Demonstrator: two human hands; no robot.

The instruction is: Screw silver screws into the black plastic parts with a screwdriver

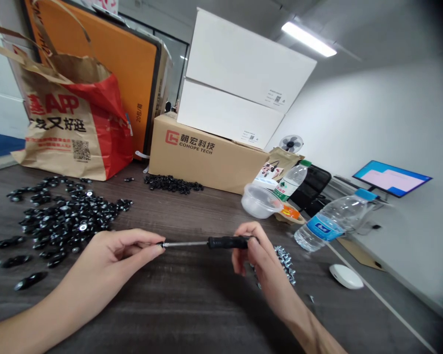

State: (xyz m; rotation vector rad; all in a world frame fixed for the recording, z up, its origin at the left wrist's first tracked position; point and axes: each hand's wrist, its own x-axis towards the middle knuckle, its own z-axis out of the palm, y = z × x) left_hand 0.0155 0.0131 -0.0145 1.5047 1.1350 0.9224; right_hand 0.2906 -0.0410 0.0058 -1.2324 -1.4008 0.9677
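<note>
A screwdriver [225, 242] with a black handle and a thin metal shaft lies level between my hands. My right hand [256, 250] has its fingers closed round the handle's end. At the shaft's tip, my left hand [123, 255] pinches a small dark part [163, 244], mostly hidden by the fingertips. Left of my left hand spreads a large pile of small black parts [66, 216] with shiny metal spots. Silver screws [285, 263] lie in a heap just beyond my right hand, partly covered by it.
Small black pieces [173, 184] lie before a cardboard box [206, 164] with white boxes on it. A paper bag [70, 123] stands back left. To the right are a plastic bowl [258, 201], a green-capped bottle [293, 179], a blue-capped bottle [332, 221] and a white mouse [346, 276].
</note>
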